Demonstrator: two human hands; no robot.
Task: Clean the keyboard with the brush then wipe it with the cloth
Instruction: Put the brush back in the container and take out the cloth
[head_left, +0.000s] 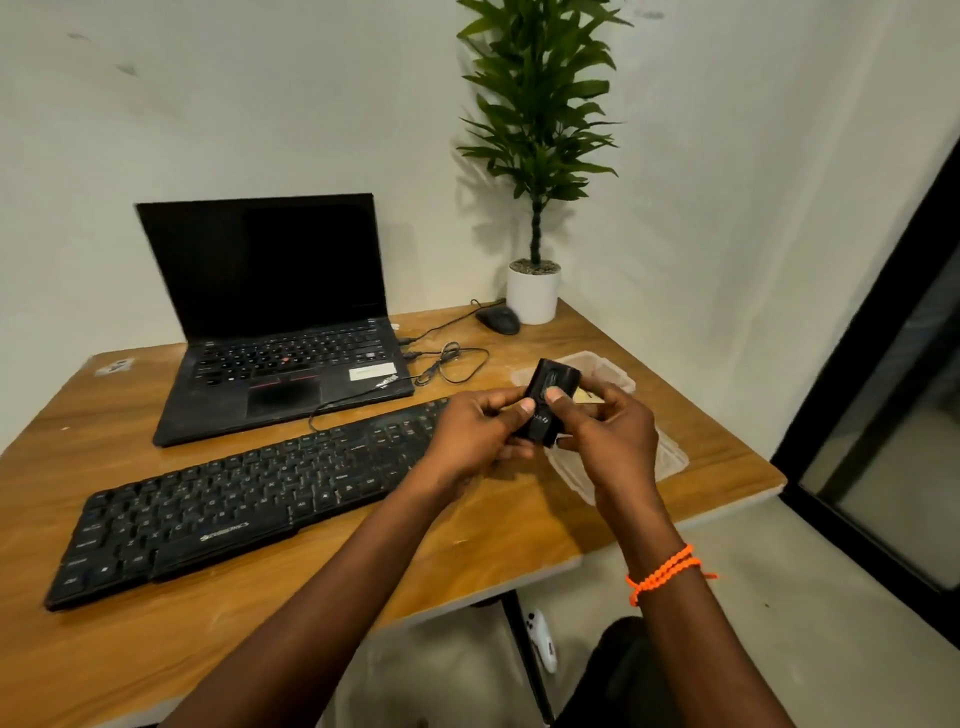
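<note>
Nearest, the black keyboard lies slantwise on the wooden table. Above its right end, the left hand and right hand close together around one small black case (whether it is the brush is unclear), thumbs pressing its face. Beyond lie a clear plastic tray, an open laptop and a potted plant.

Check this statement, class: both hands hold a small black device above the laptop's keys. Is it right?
Not quite. The head view shows the left hand and right hand holding the small black device above the right end of the separate keyboard, not the laptop.
</note>
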